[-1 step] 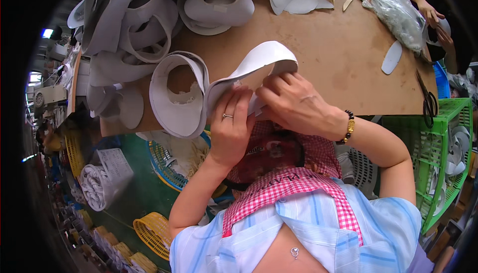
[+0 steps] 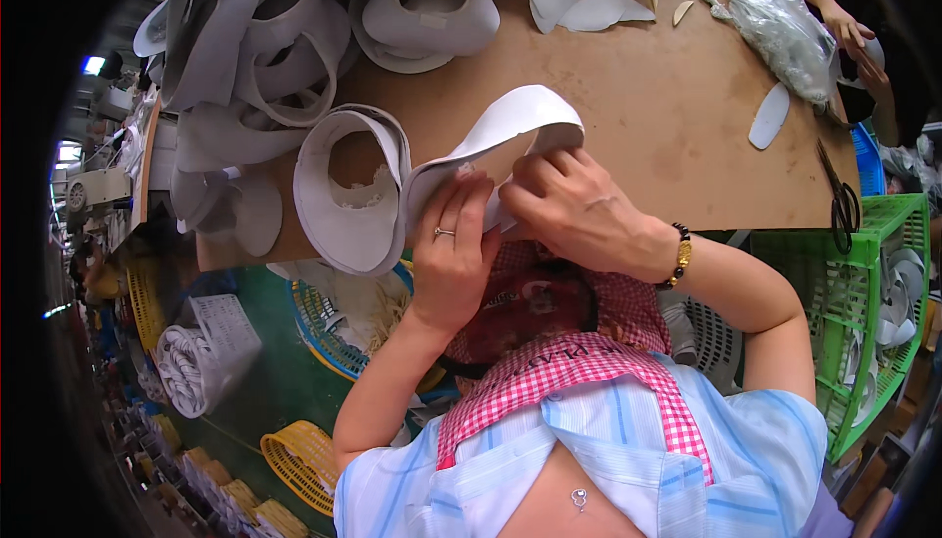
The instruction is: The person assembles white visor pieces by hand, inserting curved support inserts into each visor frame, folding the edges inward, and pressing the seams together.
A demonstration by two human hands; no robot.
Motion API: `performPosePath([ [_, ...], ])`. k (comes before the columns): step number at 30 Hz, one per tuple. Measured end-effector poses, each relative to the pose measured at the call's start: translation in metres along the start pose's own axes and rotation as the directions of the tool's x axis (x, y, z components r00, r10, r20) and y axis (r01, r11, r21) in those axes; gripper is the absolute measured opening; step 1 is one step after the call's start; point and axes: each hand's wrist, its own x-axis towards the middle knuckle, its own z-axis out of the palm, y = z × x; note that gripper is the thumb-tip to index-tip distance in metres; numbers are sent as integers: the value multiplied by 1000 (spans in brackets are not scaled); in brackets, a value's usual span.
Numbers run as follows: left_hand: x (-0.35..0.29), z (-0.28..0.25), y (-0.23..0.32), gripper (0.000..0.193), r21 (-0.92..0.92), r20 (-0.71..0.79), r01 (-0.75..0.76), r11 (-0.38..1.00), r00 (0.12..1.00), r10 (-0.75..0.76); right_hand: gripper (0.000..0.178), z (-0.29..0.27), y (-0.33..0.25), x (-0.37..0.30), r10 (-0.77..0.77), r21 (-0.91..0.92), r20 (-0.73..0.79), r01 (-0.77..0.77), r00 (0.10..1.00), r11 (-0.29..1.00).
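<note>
Over the table's near edge, both hands hold a white curved piece [image 2: 530,109] that looks like a shoe upper, its band arching up in a loop. My left hand [image 2: 453,258] has its fingers pressed together along the left part of it, thumb hidden behind. The fingers of my right hand [image 2: 589,209] are curled over its lower edge, under the loop; the fingertips are partly hidden. A small frayed bit shows by the left fingertips. Left of that hand, touching or nearly touching the held piece, stands another rounded white upper [image 2: 339,219] with a ragged inner edge.
White uppers [image 2: 221,77] heap across the table's [image 2: 677,160] left. At right lie black scissors [image 2: 842,206], an oval white piece [image 2: 769,116] and a clear plastic bag [image 2: 780,32]; another person's hands [image 2: 849,29] work beyond. A green crate [image 2: 854,258] and a blue basket [image 2: 312,322] sit below.
</note>
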Motion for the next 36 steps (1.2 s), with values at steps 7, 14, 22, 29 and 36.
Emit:
performPosePath([
  [7, -1, -4, -10, 47, 45, 19, -20, 999, 1000, 19, 25, 12, 5, -9, -86, 85, -72, 92, 994, 992],
  [14, -8, -10, -20, 38, 195, 113, -236, 952, 970, 217, 44, 9, -8, -8, -15, 142, -54, 23, 998, 990],
  [22, -9, -32, -21, 47, 289, 367, -361, 887, 897, 246, 85, 7, -11, -17, -30, 39, 125, 25, 992, 999],
  [29, 34, -56, -8, 27, 274, 52, -127, 953, 992, 117, 85, 32, -32, -25, -58, -269, 114, 87, 992, 959],
  [36, 46, -25, 30, 19, -422, 152, 514, 747, 852, -500, 43, -29, -5, -53, 401, 556, -300, -183, 866, 811],
])
